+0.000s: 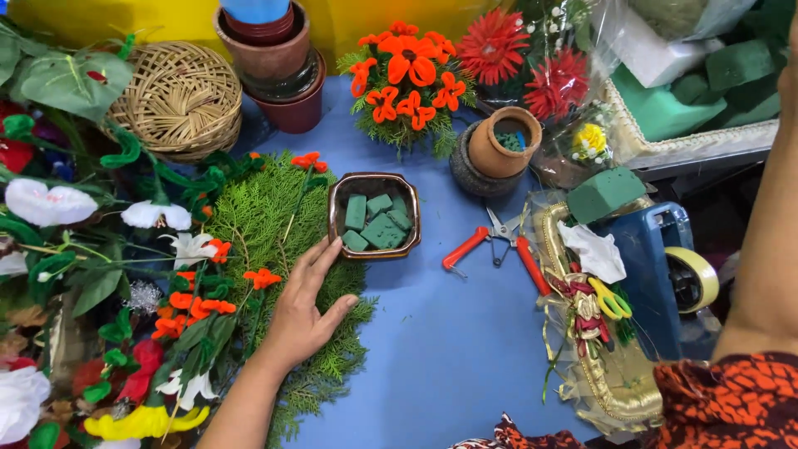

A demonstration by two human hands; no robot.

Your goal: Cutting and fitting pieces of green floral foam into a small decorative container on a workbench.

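Observation:
My left hand (303, 312) lies flat, fingers spread, on a pile of green fern-like fronds (258, 212) on the blue table. Its fingertips stop just short of a brown square pot (334, 218) packed with cut pieces of green floral foam (378, 223). Loose orange artificial flowers (195, 306) lie on the fronds beside the hand. Only my right forearm (769, 249) shows, rising along the right edge; the hand itself is out of frame.
Red-handled shears (499, 243) lie right of the pot. Behind are an orange flower arrangement (407, 75), a small clay pot (503, 143), stacked terracotta pots (270, 58) and a wicker basket (179, 100). At right: a foam block (605, 193), tape roll (694, 278), gold tray (611, 395).

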